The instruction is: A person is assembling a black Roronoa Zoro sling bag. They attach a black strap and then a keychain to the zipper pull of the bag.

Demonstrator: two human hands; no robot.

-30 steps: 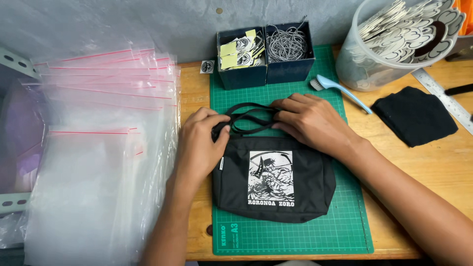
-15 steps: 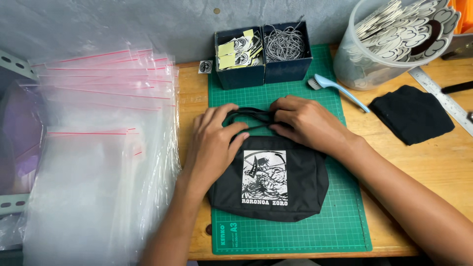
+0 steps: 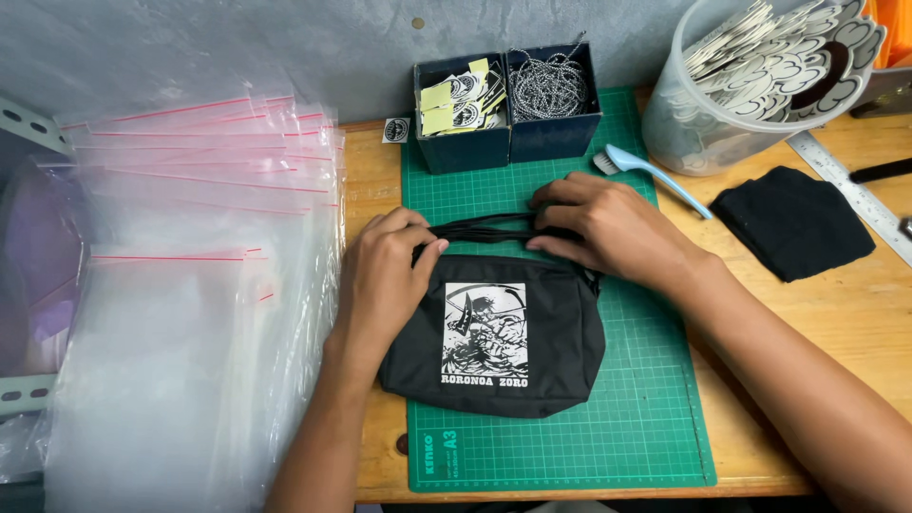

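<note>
A small black pouch bag point(image 3: 494, 389) with a white printed picture lies flat on a green cutting mat point(image 3: 617, 427). Its thin black strap point(image 3: 484, 228) is gathered into a bundle just above the bag's top edge. My left hand point(image 3: 385, 275) rests on the bag's left side, fingers curled on the left end of the strap. At the strap's right end, the fingers of my right hand point(image 3: 613, 228) press the bundle down.
A stack of clear zip bags with red strips point(image 3: 190, 285) covers the table's left side. At the back stand two dark boxes, one of tags point(image 3: 461, 100) and one of ball chains point(image 3: 551, 90). A clear tub point(image 3: 760, 76), a blue brush point(image 3: 655, 176), a folded black cloth point(image 3: 793, 223) and a metal ruler point(image 3: 850, 190) lie on the right.
Both hands have drawn the strap into a tighter, flatter bundle above the bag. My left hand has slid further onto the bag's left side.
</note>
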